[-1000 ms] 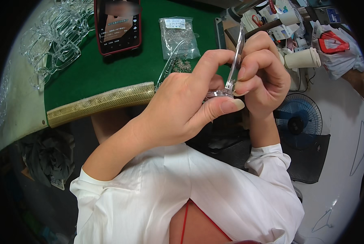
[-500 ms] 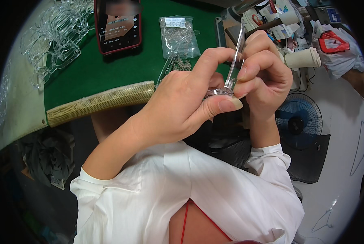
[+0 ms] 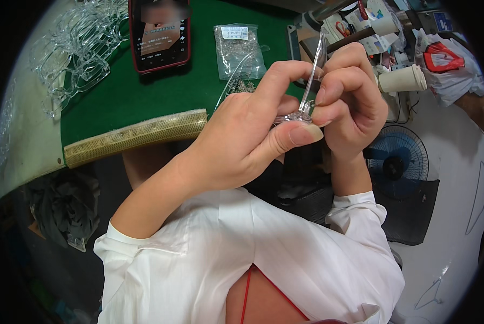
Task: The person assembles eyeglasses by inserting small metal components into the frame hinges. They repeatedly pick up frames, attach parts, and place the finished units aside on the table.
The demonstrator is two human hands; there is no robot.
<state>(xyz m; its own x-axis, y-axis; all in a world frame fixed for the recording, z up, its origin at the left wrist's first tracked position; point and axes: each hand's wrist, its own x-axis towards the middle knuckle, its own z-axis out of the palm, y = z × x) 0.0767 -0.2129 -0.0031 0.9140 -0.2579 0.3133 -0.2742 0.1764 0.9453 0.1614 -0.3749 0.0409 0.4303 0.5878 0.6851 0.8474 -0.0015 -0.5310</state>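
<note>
Above the near edge of the table, both my hands hold a clear plastic eyeglass frame between them. One slender temple of it stands up almost vertically. My left hand grips the front part, thumb below and fingers curled over. At the hinge corner, the bent fingertips of my right hand pinch close to the temple's base, where something small and shiny shows; its kind is too small to tell. Behind my left hand lies a heap of tiny metal parts, partly hidden, with another thin clear piece beside it.
Clear eyeglass frames are piled on the left of the green table. A phone and a plastic bag of small parts lie farther back. A gold strip lines the near edge. A fan and a cup are right.
My hands keep nearly the same grip. The right fingertips have shifted slightly at the hinge corner, and the whole view has moved a little.
</note>
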